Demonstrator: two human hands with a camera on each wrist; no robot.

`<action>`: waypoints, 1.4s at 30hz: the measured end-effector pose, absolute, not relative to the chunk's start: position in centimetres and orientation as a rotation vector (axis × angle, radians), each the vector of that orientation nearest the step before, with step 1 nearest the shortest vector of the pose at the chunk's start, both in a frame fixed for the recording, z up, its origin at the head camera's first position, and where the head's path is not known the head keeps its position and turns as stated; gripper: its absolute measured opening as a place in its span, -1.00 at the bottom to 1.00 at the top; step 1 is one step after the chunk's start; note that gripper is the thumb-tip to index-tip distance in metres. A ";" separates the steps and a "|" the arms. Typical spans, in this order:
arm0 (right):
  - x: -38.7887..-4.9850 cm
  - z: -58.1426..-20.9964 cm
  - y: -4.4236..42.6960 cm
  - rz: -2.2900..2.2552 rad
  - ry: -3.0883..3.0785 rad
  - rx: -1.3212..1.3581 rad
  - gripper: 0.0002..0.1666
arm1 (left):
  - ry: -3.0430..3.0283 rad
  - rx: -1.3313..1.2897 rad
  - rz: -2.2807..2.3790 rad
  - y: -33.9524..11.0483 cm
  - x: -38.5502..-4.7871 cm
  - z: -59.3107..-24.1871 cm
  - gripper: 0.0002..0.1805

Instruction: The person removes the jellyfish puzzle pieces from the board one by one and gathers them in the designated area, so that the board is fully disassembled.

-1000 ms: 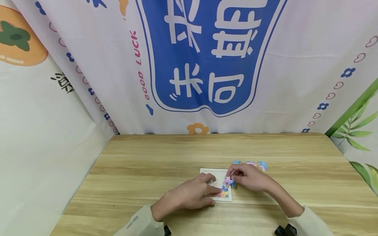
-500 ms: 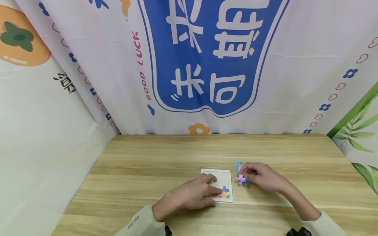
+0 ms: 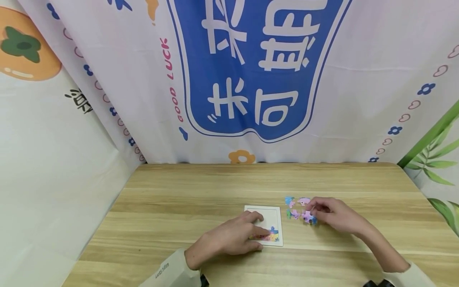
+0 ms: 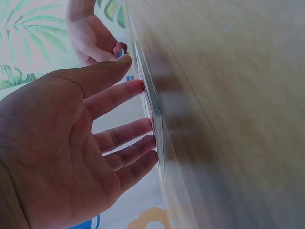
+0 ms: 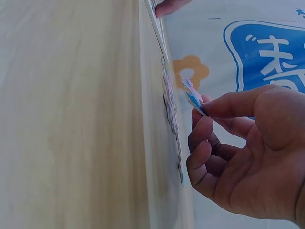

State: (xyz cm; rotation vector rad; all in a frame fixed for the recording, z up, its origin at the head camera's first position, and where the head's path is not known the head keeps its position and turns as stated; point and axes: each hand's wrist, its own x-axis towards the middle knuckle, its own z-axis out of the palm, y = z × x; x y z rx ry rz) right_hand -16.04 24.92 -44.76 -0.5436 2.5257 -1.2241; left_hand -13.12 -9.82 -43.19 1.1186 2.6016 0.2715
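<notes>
A white puzzle tray point(image 3: 270, 215) lies on the table, with joined colourful pieces point(image 3: 274, 235) along its near edge. Over it, my left hand point(image 3: 234, 233) rests with spread fingers; in the left wrist view its fingertips point(image 4: 148, 125) touch the tray. To the right of the tray, my right hand point(image 3: 337, 215) pinches a pink and blue jigsaw piece point(image 3: 308, 217) between thumb and fingers. The right wrist view has that jigsaw piece point(image 5: 193, 98) held just above the table, apart from the pieces lying there.
Loose jigsaw pieces point(image 3: 291, 201) lie right of the tray, several of them pink, blue and green. The wooden table point(image 3: 186, 191) ends at a printed cloth point(image 3: 322, 147) hanging behind it.
My right hand has moved right, away from the tray, carrying the jigsaw piece over the loose pieces. My left hand stays in place on the tray.
</notes>
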 end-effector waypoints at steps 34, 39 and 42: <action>-16.4 -45.5 28.1 -1.037 2.672 -0.546 -0.84 | 2.610 1.134 0.282 -9.8 -13.3 -43.4 -0.51; -16.3 -45.4 28.0 -1.030 2.686 -0.534 -0.85 | 2.611 1.126 0.289 -9.8 -13.3 -43.4 -0.52; -16.2 -45.4 28.0 -1.023 2.690 -0.538 -0.86 | 2.609 1.126 0.291 -9.8 -13.3 -43.3 -0.52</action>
